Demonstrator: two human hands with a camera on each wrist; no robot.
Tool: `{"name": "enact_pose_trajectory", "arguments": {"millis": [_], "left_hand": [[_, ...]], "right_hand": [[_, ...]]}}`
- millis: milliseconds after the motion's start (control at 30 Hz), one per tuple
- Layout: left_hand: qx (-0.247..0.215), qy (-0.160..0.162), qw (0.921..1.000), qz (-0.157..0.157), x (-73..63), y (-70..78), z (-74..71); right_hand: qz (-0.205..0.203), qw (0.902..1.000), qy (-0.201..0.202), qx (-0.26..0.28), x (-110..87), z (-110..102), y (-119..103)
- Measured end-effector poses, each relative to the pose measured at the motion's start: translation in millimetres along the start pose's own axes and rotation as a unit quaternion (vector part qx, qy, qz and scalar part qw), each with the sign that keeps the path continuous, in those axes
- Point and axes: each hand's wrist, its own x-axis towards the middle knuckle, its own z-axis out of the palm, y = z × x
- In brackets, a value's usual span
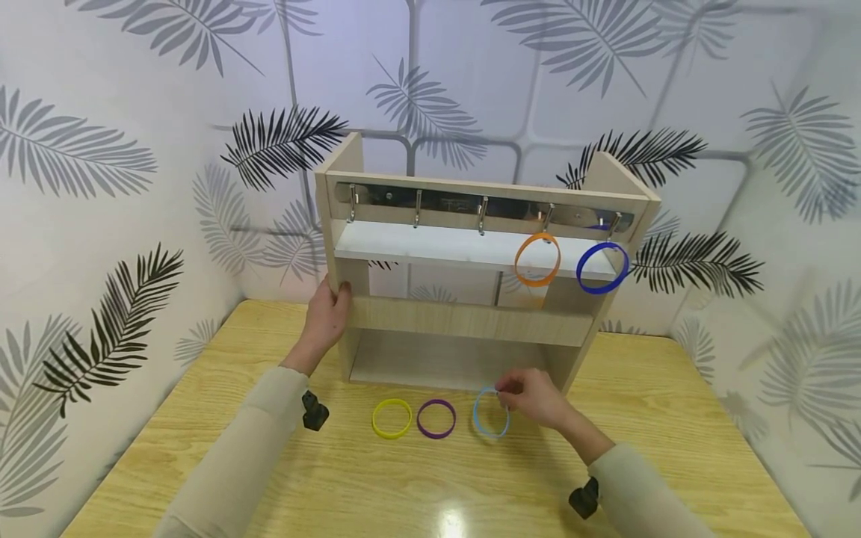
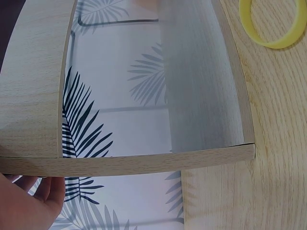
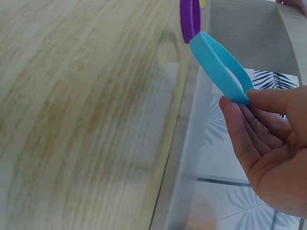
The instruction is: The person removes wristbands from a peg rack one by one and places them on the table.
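Observation:
Between thumb and fingertips, my right hand (image 1: pixel 534 397) pinches a light blue wristband (image 3: pixel 214 67), tilted just above the table by the front foot of a wooden shelf unit (image 1: pixel 464 320). My left hand (image 1: pixel 326 315) grips the unit's left side panel, its thumb toward the front; the left wrist view shows that hand (image 2: pixel 33 203) against the panel's outer face. To the left of the light blue band, a purple wristband (image 1: pixel 436 436) and a yellow wristband (image 1: pixel 392 436) lie on the table. An orange wristband (image 1: pixel 538 283) and a dark blue wristband (image 1: pixel 602 290) hang from hooks.
A metal hook rail (image 1: pixel 403 199) with several hooks runs across the unit's upper front; the two rightmost carry bands. The unit stands toward the back of a light wooden table (image 1: pixel 377 486). Leaf-patterned walls (image 1: pixel 457 82) close in the back and both sides.

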Motion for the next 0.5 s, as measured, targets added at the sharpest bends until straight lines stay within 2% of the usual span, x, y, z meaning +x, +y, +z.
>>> {"name": "enact_pose_trajectory", "arguments": {"millis": [500], "left_hand": [[0.004, 0.001, 1.0, 0.006, 1.5, -2.3, 0.6]], "right_hand": [[0.006, 1.0, 0.001, 0.0, 5.6, 11, 11]]}}
